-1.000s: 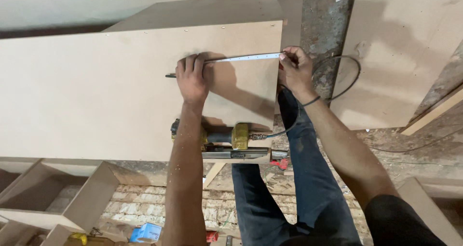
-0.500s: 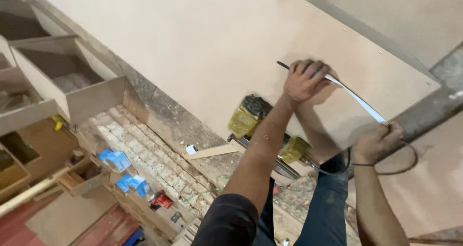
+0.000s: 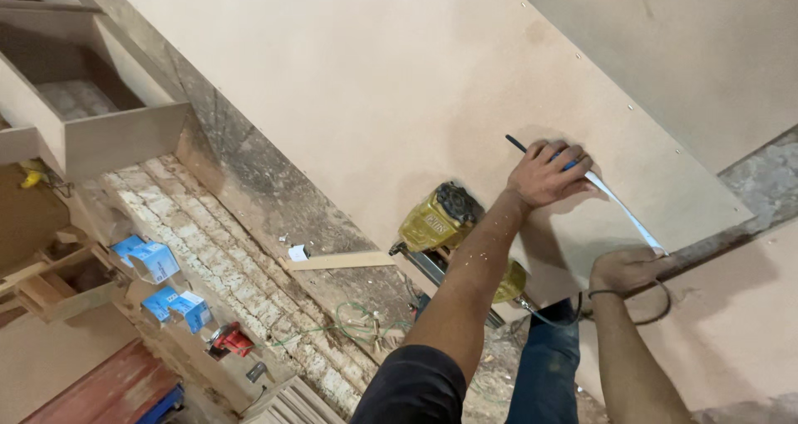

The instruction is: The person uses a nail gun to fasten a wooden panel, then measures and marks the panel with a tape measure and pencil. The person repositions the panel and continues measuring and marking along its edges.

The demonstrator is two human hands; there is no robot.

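Note:
A large tan board [image 3: 374,100] lies in front of me. My left hand [image 3: 549,175] rests on it, holding a blue pen [image 3: 519,144] and pressing down one end of a white tape blade [image 3: 623,212]. My right hand [image 3: 623,270], with a dark band on the wrist, grips the tape's other end at the board's edge. A yellow nail gun [image 3: 432,220] lies under the board's edge, just below my left forearm.
An open wooden box frame [image 3: 83,133] stands at the upper left. Blue cartons [image 3: 154,258] and a red tool [image 3: 229,339] lie on the brick floor, with a loose wood strip [image 3: 341,262] and green wire [image 3: 349,320] nearby. Another board [image 3: 706,41] is at upper right.
My view has swung left and tilted, so the floor and boxes now show. Both hands stay on the tape and board, with the pen still in my left hand.

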